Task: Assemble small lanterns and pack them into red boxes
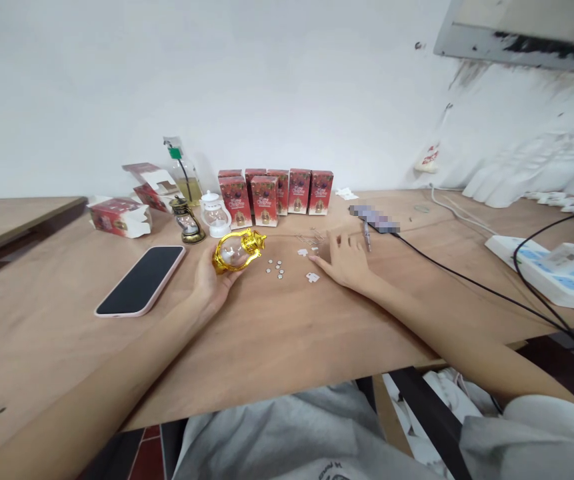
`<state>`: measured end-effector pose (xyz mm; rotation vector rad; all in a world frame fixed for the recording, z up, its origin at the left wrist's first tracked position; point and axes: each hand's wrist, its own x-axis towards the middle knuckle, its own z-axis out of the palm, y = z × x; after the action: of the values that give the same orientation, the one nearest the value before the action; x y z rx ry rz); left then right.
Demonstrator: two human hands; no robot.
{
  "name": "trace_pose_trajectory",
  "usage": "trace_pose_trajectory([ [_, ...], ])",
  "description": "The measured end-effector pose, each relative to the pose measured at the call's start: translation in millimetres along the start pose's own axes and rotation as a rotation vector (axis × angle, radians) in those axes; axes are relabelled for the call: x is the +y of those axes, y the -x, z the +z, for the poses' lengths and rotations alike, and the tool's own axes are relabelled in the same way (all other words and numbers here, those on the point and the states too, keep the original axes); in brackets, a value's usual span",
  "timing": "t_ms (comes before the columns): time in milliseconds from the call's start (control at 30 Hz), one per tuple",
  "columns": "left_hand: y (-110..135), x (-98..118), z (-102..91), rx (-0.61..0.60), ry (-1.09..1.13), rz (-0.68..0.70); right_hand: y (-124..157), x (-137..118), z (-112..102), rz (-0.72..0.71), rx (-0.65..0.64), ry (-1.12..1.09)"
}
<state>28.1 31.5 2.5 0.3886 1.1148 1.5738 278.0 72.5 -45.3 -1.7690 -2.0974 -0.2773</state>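
Lantern (241, 251) tipped in left hand (211, 275); right hand (347, 263) beside white cut-outs (312, 277)

Left fingers are closed around the lower end of the shiny gold lantern, which is above the tabletop, its cap pointing right and its clear globe facing up. Right fingers are loosely spread and bent down to the table, thumb apart, with nothing visible in their grasp; the thumb tip is just beside some of the white cut-outs. Thin metal pieces (311, 236) lie near the right fingertips. Between the hands, small round discs (280, 273) are scattered on the wooden table (267, 333).

Just past the left hand stand a white lantern (216, 217) and a bronze-coloured lantern (189, 221); red printed boxes (265, 202) cluster behind. Dark-screened smartphone (141, 280) lies to the left. Beyond it are opened red cartons (117, 217) and a bottle (195, 191). Past the right hand lies a pen (367, 238); farther right, a white power strip (531, 270).
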Motion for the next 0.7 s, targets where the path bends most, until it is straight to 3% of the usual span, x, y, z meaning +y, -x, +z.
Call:
trace_pose_trajectory([
  [133, -2, -1, -0.8, 0.005, 0.014, 0.013, 1, 2, -4, 0.024, -0.052, -0.025],
  [267, -2, -1, -1.5, -0.003, 0.001, 0.004, -3, 6, -6, 0.033, -0.082, -0.187],
  [467, -1, -4, -2.1, -0.041, -0.011, 0.066, -4, 9, -3, -0.003, 0.044, -0.49],
  [600, -1, -6, -2.6, -0.005, -0.009, 0.07, -1, -7, -1, -0.063, 0.07, -0.625],
  [700, -2, -7, -3.0, 0.009, -0.009, 0.058, -1, -24, -4, -0.236, 0.005, -0.715],
])
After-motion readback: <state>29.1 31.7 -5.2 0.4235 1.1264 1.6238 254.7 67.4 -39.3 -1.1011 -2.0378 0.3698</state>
